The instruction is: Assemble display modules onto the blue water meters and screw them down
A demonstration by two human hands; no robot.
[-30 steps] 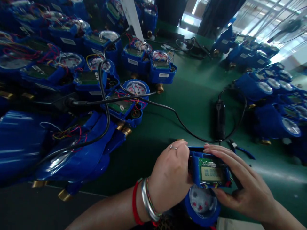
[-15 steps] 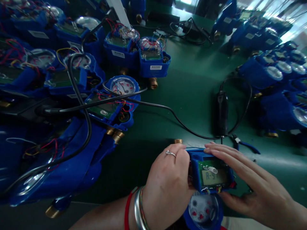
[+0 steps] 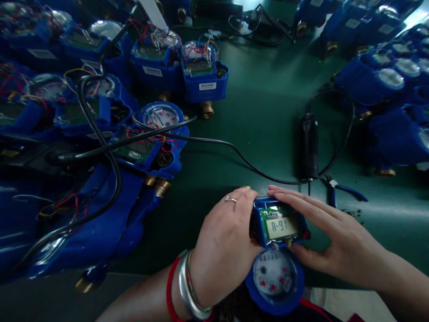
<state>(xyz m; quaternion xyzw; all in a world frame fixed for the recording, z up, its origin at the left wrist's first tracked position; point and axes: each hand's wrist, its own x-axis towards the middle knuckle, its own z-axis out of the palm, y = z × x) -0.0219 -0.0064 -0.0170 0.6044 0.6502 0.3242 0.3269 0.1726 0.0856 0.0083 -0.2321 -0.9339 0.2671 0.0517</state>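
Near the table's front edge, a blue water meter is held between my two hands. Its round dial with red pointers faces up toward me, and above the dial an open box shows a green circuit board with a lit display reading "A-91". My left hand wraps the box's left side, its fingertips hidden behind the meter. On the other side, my right hand grips the box, fingers along the far edge and thumb near the thin wires below the display. A brass fitting pokes out just beyond my left hand.
Black electric screwdriver and blue-handled cutters lie beyond my right hand. A black cable crosses the green table. Several opened blue meters with loose wires crowd the left; more meters stand at right.
The meter has shifted slightly left and up in view, tilting so its dial and display show more clearly. Both hands moved with it and keep their hold.
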